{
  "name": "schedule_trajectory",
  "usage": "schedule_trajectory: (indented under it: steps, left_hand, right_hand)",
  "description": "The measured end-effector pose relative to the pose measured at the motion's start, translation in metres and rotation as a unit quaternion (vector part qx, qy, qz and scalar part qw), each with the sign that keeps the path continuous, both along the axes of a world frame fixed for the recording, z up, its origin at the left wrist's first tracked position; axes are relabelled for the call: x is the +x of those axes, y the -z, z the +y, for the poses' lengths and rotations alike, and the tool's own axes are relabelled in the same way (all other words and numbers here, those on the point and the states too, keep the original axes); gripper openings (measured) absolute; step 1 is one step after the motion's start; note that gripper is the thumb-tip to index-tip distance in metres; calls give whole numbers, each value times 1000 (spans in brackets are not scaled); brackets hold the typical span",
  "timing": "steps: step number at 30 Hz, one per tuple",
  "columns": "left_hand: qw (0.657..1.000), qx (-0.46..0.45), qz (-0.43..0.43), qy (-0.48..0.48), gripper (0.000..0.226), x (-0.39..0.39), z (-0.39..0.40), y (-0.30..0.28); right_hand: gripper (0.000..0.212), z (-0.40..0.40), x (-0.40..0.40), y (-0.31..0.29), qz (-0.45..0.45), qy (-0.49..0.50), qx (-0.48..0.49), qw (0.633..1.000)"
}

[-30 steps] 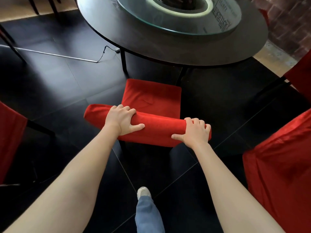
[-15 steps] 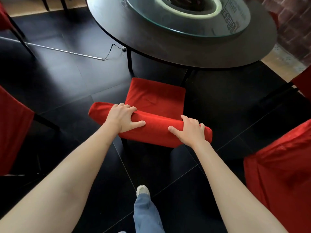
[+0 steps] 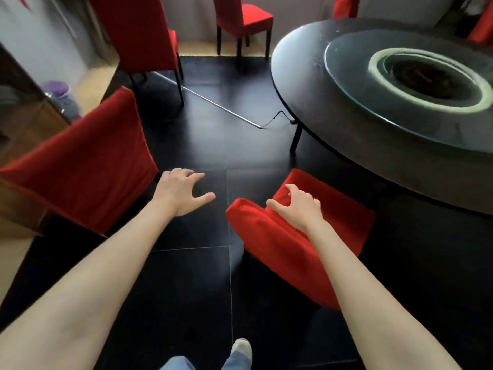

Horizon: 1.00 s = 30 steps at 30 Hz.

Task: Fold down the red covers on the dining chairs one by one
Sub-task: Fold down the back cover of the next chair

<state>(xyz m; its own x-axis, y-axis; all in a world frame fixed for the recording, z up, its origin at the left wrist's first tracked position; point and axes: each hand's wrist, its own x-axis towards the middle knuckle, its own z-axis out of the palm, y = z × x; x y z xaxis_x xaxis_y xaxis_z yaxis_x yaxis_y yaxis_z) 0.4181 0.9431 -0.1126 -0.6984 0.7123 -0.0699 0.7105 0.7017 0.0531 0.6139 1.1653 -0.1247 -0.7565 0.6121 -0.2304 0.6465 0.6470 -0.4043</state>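
Observation:
A dining chair with its red cover rolled down along the backrest top (image 3: 269,244) stands at lower right, its red seat (image 3: 344,209) toward the table. My right hand (image 3: 298,206) hovers over the left end of that roll with fingers loosely spread, holding nothing. My left hand (image 3: 181,190) is off the chair, open in the air above the dark floor. To its left stands another chair whose red cover (image 3: 80,169) hangs full length over the backrest.
A round black table (image 3: 320,84) with a glass turntable (image 3: 416,84) fills the upper right. Two more red-covered chairs (image 3: 144,36) (image 3: 242,20) stand at the back. A metal rod and cable (image 3: 221,108) lie on the black tiled floor. A wooden cabinet (image 3: 24,129) is at left.
Both hands have let go of the rolled cover. The view has swung left, and my left hand has moved away toward the chair on the left.

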Motion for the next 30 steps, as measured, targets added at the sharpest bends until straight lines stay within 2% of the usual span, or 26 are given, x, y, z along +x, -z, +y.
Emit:
schedule_trajectory:
  steps: [8, 12, 18, 25, 30]
  left_hand:
    - [984, 51, -10, -170, 70, -63, -107, -14]
    - [974, 59, -7, -220, 70, -104, -149, -15]
    - [962, 105, -12, -250, 66, -180, -195, -22]
    - [959, 89, -9, -270, 68, -242, -246, -18]
    - [954, 84, -14, -288, 71, -271, -260, -8]
  right_hand:
    - [82, -57, -148, -14, 12, -146, -5, 989]
    - [81, -96, -213, -21, 11, -203, -1, 979]
    - [79, -148, -303, -24, -21, -235, -2, 972]
    - [79, -202, -385, -19, -35, -274, 1, 961]
    - [75, -217, -436, -24, -40, -301, 36, 952]
